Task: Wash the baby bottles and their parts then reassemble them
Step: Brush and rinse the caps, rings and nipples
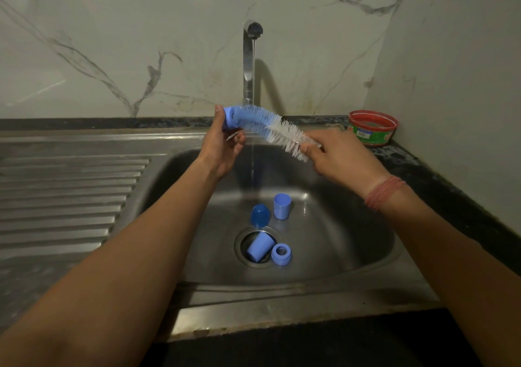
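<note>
Brush (270, 129) held over the sink (352, 254) under the tap (249, 56) stream, long axis running left to right, bent. Left hand (222, 146) fingers curl round its blue end; right hand (338, 158) fingers pinch the bristle tip. Bottle parts: cup (282, 206), cap (260, 215), bottle (260, 246), ring (281, 254) lie below at the drain, well apart from both hands. Red tub (372, 127) on desk, right.

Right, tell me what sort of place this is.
Most likely a home kitchen sink area: a stainless steel sink basin with a ribbed draining board, a chrome tap running water, and a white marble-patterned wall behind it.
</note>
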`<state>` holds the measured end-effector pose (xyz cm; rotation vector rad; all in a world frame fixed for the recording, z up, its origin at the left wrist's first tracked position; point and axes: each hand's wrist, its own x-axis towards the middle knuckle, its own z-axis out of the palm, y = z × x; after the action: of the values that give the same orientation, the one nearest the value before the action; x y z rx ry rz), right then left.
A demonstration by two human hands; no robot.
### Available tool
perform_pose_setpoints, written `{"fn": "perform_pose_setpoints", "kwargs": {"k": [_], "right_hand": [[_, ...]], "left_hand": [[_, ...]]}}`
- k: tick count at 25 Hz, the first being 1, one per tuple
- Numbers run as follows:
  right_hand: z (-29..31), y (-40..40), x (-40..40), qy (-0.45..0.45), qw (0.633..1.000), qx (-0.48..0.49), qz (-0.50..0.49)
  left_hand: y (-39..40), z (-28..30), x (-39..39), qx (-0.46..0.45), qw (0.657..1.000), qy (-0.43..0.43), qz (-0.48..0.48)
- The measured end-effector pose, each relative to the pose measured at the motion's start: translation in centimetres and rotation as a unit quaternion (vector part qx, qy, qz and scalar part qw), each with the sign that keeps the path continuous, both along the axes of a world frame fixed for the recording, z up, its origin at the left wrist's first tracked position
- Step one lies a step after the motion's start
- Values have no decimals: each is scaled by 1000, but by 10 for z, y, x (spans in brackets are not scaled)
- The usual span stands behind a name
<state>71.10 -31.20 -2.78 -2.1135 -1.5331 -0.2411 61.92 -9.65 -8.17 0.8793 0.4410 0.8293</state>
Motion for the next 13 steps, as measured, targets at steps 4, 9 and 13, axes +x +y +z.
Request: {"fn": "perform_pose_setpoints", "kwargs": {"k": [4,9,13], "right_hand": [[0,0,1,-9,999,-33,-4],[-12,8,-2,-12,1000,1,1],[-22,15,-2,-20,999,34,-9]], "left_hand": [[4,-2,-1,-3,1000,-1,-1],[-3,-3,6,4,999,15,-45],[-7,-1,11,-6,998,-6,-70]]}}
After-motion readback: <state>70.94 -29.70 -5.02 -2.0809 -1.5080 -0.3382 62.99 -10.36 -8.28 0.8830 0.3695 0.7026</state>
